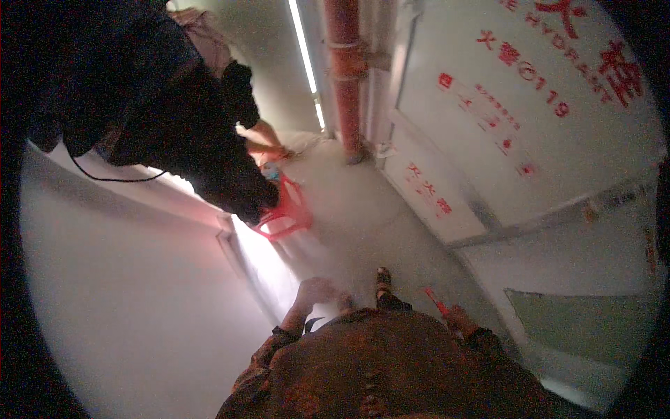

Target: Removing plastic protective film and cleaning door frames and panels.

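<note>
My right hand is closed around a slim red object at the right of my body; its far end points away from me, and blur hides what kind it is. My left hand is held in front of my body at the left, beside a bright strip of light. Its fingers look bent, but glare and blur hide whether anything is in them. Beyond it, on the floor, stands a red plastic stool or chair, partly covered by a large dark shape, perhaps dark clothing.
A white fire hydrant cabinet with red writing lines the right wall. A red vertical pipe rises at the back. Left is a pale wall or panel. Part of a person's limb shows behind the dark shape. My shoe is on the grey floor.
</note>
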`<state>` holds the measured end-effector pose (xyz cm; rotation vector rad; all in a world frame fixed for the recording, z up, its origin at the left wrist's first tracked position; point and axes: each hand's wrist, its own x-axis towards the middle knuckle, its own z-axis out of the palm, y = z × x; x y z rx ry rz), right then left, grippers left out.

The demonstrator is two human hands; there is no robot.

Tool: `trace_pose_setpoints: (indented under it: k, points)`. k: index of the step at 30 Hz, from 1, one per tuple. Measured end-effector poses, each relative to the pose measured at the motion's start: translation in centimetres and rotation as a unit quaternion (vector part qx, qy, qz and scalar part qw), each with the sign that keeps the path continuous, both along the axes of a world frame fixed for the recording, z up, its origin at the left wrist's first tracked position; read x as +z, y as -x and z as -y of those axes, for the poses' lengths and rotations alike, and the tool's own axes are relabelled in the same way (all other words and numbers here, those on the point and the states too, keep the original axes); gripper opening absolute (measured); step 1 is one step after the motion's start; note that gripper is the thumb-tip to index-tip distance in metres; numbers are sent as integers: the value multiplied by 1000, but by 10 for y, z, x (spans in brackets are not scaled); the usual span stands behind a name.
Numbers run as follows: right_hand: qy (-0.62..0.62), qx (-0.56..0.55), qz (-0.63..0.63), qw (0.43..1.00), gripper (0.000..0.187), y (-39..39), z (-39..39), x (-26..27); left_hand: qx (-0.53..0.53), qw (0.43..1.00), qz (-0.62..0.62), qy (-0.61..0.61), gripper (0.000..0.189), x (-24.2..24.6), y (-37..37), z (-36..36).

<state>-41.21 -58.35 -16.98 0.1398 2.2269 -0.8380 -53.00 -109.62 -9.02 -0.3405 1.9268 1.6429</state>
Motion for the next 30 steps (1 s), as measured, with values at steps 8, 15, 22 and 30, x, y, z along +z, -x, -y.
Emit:
trace_pose_setpoints:
  k: [8, 15, 22, 30]
  points:
    - [-18, -287, 177, 941, 43, -59, 41, 39, 25, 987, 98, -123, 23, 20, 11, 3]
    - [68, -401, 153, 901, 43, -166, 70, 39, -200, 967, -119, -100, 22, -18, 23, -25]
    - [136, -550, 72, 821, 44, -227, 68, 1, -243, 958, 71, -135, 31, -25, 15, -57]
    - [71, -475, -114, 870, 36, -243, 35, 107, -349, 932, -44, -82, 32, 43, -10, -179]
